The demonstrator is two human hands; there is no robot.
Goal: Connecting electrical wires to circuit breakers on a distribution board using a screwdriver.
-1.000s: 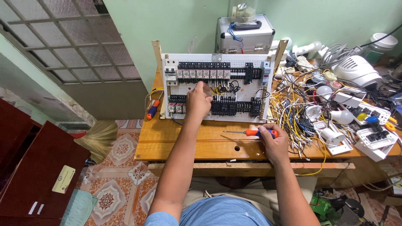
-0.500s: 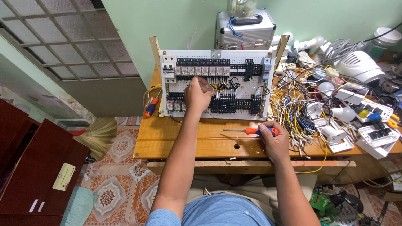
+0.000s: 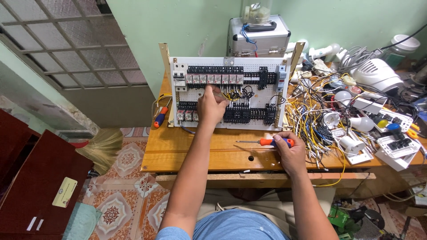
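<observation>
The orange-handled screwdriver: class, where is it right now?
The screwdriver lies across the wooden table in the right hand, just below the white wiring panel.

Two bare forearms, no sleeves reaching past the elbows, no watch, bracelet or ring visible on either wrist or finger. Left hand and right hand both ungloved, with short-trimmed nails as far as can be made out. Light blue short-sleeved shirt over the torso, plain fabric without visible print, sleeve hem just showing at the left upper arm. Beige or khaki trousers over the lap, loosely creased. Feet and footwear hidden from view.
</observation>
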